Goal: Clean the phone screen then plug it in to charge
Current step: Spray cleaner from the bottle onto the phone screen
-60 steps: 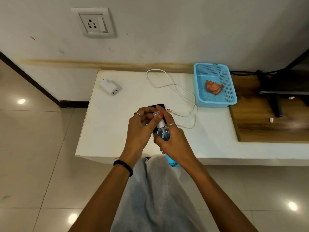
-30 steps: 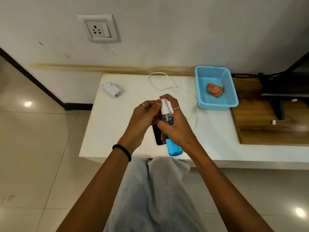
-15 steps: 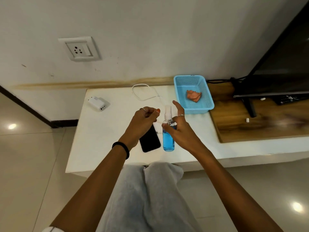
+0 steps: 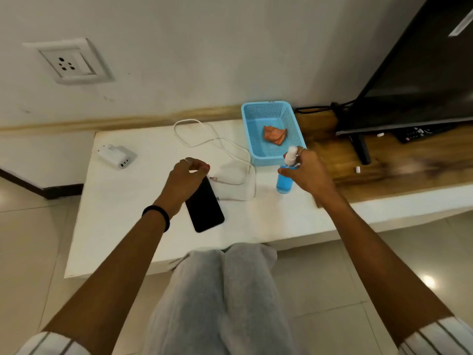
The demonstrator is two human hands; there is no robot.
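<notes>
A black phone [image 4: 207,211] lies screen up on the white table [image 4: 122,219]. My left hand [image 4: 183,180] hovers over its far end with fingers curled and nothing visible in them. My right hand [image 4: 311,175] grips a spray bottle [image 4: 283,184] of blue liquid, which stands upright on the table in front of the blue basket [image 4: 268,105]. An orange cloth [image 4: 275,134] lies in the basket. A white cable [image 4: 238,149] is looped on the table behind the phone, one plug end close to my left hand. The white charger adapter [image 4: 117,156] lies at the back left, below the wall socket [image 4: 67,61].
A TV [image 4: 422,73] stands at the right on a wooden top [image 4: 384,175], with a remote [image 4: 419,131] under it. The table's front edge runs just past my knees. Tiled floor lies to the left.
My right hand carried the spray bottle from over the phone to the right and stood it by the basket. My left hand came off the nozzle and stayed over the phone's far end.
</notes>
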